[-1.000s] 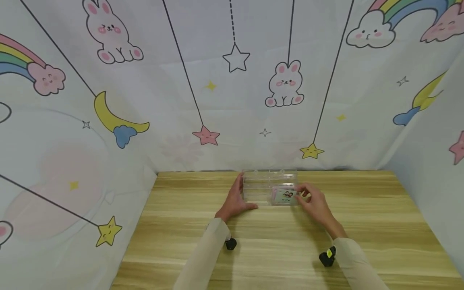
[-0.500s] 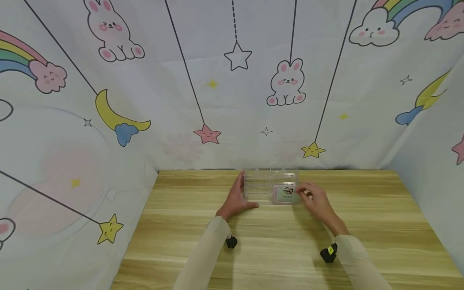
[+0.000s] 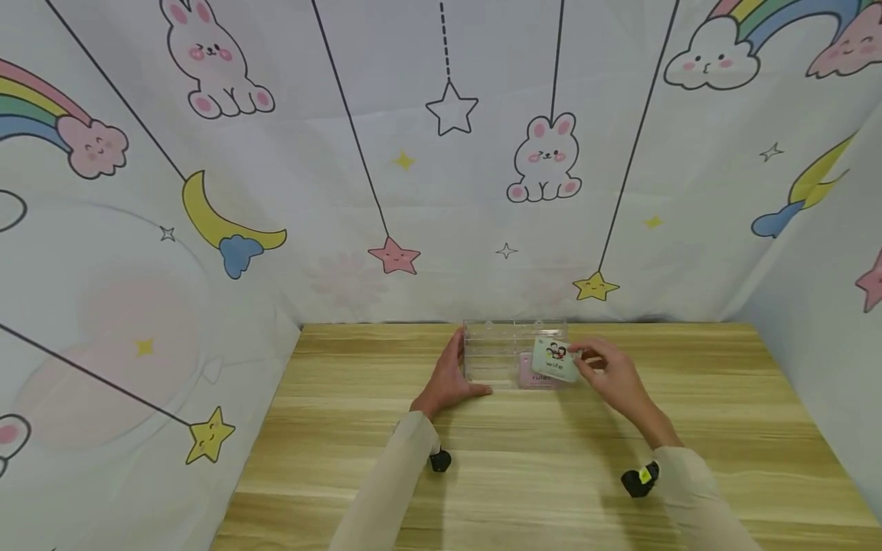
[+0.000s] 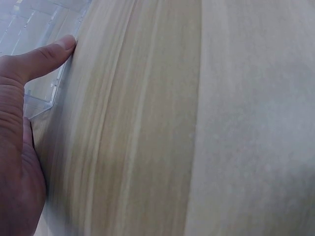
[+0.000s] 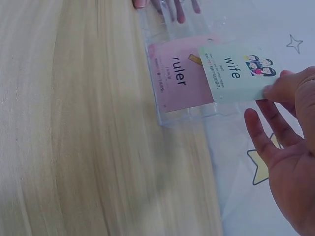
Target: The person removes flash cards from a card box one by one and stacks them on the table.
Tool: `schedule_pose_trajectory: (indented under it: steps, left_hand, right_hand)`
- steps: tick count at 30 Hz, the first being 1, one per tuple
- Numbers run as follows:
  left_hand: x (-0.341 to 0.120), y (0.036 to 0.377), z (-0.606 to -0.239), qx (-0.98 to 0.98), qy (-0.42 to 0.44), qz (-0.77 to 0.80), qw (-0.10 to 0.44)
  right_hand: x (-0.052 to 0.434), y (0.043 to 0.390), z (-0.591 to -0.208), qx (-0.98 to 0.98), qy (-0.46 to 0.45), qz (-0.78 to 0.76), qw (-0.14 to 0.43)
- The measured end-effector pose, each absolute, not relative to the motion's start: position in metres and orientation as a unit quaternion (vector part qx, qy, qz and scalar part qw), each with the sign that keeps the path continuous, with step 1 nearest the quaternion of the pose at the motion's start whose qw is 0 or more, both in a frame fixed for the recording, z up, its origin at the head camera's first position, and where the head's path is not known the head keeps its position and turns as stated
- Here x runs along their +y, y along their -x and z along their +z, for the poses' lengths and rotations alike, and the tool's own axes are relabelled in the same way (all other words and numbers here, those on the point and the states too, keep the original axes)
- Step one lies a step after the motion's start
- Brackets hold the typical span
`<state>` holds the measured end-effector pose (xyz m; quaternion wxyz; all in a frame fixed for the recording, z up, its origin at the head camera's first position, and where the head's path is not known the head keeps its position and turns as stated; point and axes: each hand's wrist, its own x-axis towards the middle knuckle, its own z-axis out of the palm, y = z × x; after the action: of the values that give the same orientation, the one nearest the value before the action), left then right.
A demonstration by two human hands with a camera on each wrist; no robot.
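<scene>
A clear plastic card rack (image 3: 488, 367) with several tiers stands at the back of the table. My left hand (image 3: 446, 385) grips its left side, the thumb along the front edge; in the left wrist view that thumb (image 4: 49, 54) lies against the clear plastic. Between thumb and fingers my right hand (image 3: 613, 380) pinches the corner of a pale green flashcard (image 3: 553, 360) reading "wife", tilted in front of the rack's right half. Behind it, in the lower right slot, sits a pink flashcard (image 5: 179, 78) reading "ruler", partly covered by the green one.
The wood-grain table (image 3: 524, 474) extends in front of the rack and to both sides. Close behind the rack hangs a white curtain (image 3: 455, 199) printed with rabbits and stars, and similar cloth closes off the left and right.
My right hand has lifted the green flashcard up and rightward off the pink one, uncovering the word "ruler". The left hand has stayed on the rack.
</scene>
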<state>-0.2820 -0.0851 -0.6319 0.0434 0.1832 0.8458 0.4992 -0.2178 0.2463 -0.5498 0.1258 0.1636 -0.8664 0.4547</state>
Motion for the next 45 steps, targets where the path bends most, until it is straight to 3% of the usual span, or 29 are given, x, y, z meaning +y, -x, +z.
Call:
schedule_pose_trajectory:
  steps: [15, 27, 32, 39, 45]
  left_hand:
    - [-0.083, 0.282, -0.628, 0.846, -0.174, 0.502, 0.051]
    - [-0.084, 0.281, -0.630, 0.847, -0.173, 0.500, 0.051]
    - [-0.084, 0.281, -0.631, 0.850, -0.174, 0.494, 0.049]
    - [-0.084, 0.279, -0.630, 0.851, -0.174, 0.493, 0.052]
    - [-0.085, 0.278, -0.629, 0.850, -0.173, 0.495, 0.053]
  right_hand:
    - [0.270, 0.201, -0.540, -0.818, -0.175, 0.546, -0.050]
    - [0.278, 0.184, -0.569, -0.809, -0.134, 0.552, -0.153]
    - [0.275, 0.180, -0.584, -0.827, -0.140, 0.524, -0.144]
    - [0.269, 0.172, -0.593, -0.882, -0.204, 0.422, -0.058]
    - [0.264, 0.165, -0.594, -0.915, -0.191, 0.350, -0.060]
